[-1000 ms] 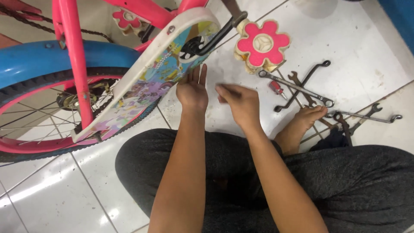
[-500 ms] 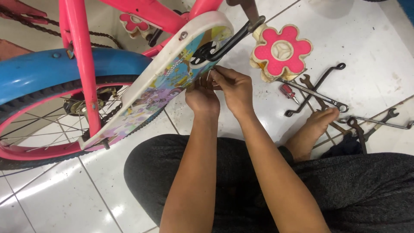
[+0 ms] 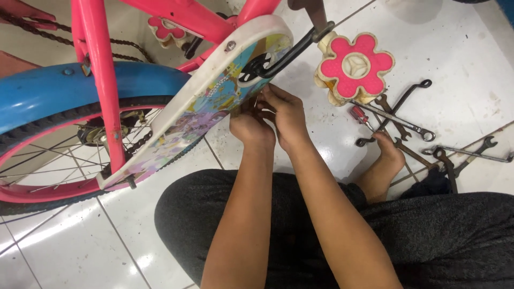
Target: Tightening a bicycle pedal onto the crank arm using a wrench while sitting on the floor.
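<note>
A pink child's bicycle frame point(image 3: 96, 80) stands over a white tiled floor. Its white chain guard point(image 3: 193, 107) with colourful pictures slopes from lower left to upper right. My left hand point(image 3: 250, 127) and my right hand point(image 3: 284, 115) are pressed together against the guard's lower edge, just under the black crank arm point(image 3: 289, 51). The fingers of both hands curl in behind the guard, and what they pinch is hidden. A pink flower-shaped pedal point(image 3: 354, 67) hangs to the right of my hands.
The rear wheel point(image 3: 43, 176) with a blue mudguard point(image 3: 64, 91) fills the left side. Several wrenches point(image 3: 407, 126) and a red-handled screwdriver point(image 3: 360, 115) lie on the floor at right, beside my bare foot point(image 3: 386, 160). My dark grey trousers point(image 3: 428, 241) cover the bottom.
Both hands rose from the floor area up to the chain guard's lower edge and closed together there. The view shifted slightly, so the bicycle sits larger and lower.
</note>
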